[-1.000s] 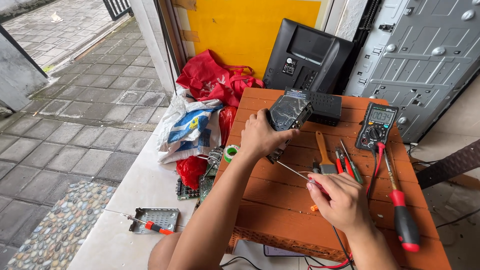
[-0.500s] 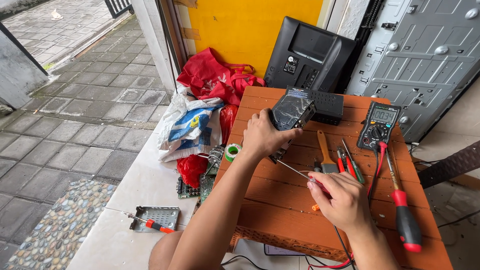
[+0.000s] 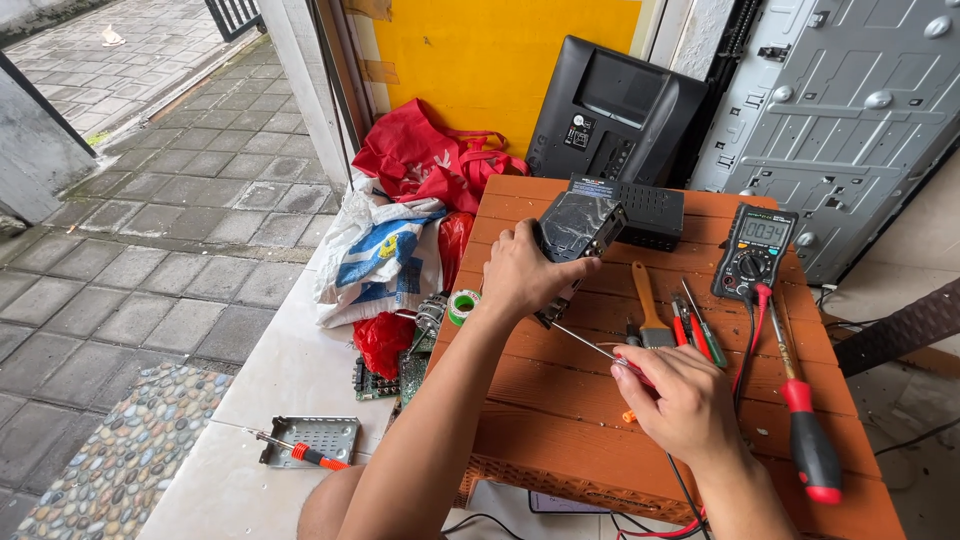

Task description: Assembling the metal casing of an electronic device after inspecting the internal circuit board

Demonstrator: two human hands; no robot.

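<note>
We've got our left hand (image 3: 520,275) clamped around the small black device (image 3: 580,225), tipped up on the orange table (image 3: 560,420) with its long axis running up and away toward the far right. Our right hand (image 3: 680,400) pinches a thin probe (image 3: 590,343) pointing up-left, its tip just under the device.

**Both Hands Forward, Both Closed**

Left arm stretched far forward from lower centre, bare forearm straight, slanting up and to the right. Left hand (image 3: 522,270) closed in a grip, knuckles facing up, thumb pressed on the near side, wrist almost straight. Right arm entering from lower right corner, shorter in view, wrist bent slightly inward. Right hand (image 3: 680,400) with back facing up, fingers curled together in a pinch toward the left. Hands near each other, not touching.
</note>
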